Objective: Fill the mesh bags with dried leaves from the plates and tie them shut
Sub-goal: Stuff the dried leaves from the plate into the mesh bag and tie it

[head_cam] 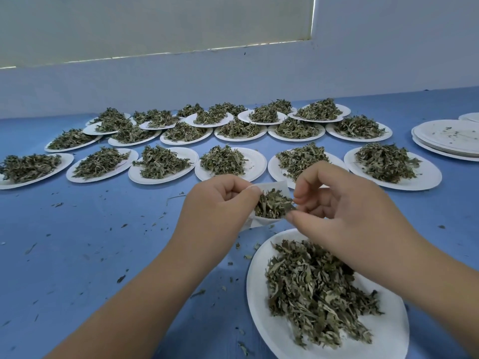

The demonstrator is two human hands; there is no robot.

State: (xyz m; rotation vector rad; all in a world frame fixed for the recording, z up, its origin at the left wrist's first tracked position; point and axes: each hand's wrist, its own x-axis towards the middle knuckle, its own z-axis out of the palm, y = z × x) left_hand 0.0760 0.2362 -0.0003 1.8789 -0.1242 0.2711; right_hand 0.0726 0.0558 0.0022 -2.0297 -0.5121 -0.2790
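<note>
**A:** how far along is this?

**B:** early, it seems. The bag (270, 203) is held part-filled and untied, its mouth pinched by the left hand (220, 200) and right hand (344, 203). A heaped plate (255, 294) is set below the fingers; full plates (258, 163) are laid out beyond.

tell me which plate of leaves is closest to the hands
The plate at bottom right, partly under the right hand; the other filled plates lie in rows beyond the hands, farther back on the blue table.
</note>
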